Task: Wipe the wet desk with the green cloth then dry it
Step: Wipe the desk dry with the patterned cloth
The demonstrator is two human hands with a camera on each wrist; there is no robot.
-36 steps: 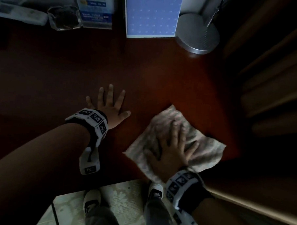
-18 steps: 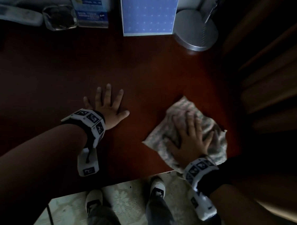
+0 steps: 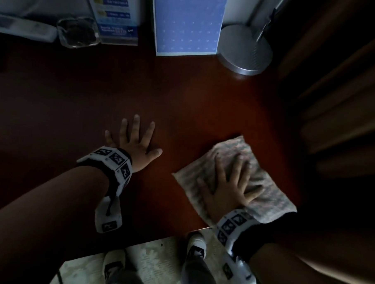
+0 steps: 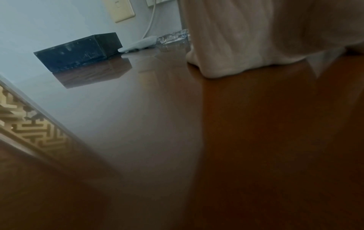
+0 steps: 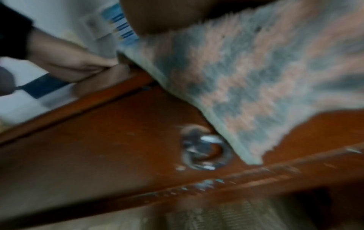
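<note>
Right hand (image 3: pixel 229 186) flat on the cloth (image 3: pixel 264 188), fingers spread and straight, pressing it to the desk (image 3: pixel 184 103) at the near right corner; one cloth edge hangs over the front, beside a metal drawer pull (image 5: pixel 204 152) in the right wrist view. Left hand (image 3: pixel 137 144) flat on bare desk well left of the cloth, fingers splayed, holding nothing. At the back: blue board (image 3: pixel 187 23), round lamp base (image 3: pixel 244 50), glass ashtray (image 3: pixel 77 33), remote (image 3: pixel 24 29), dark box (image 4: pixel 78 49).
</note>
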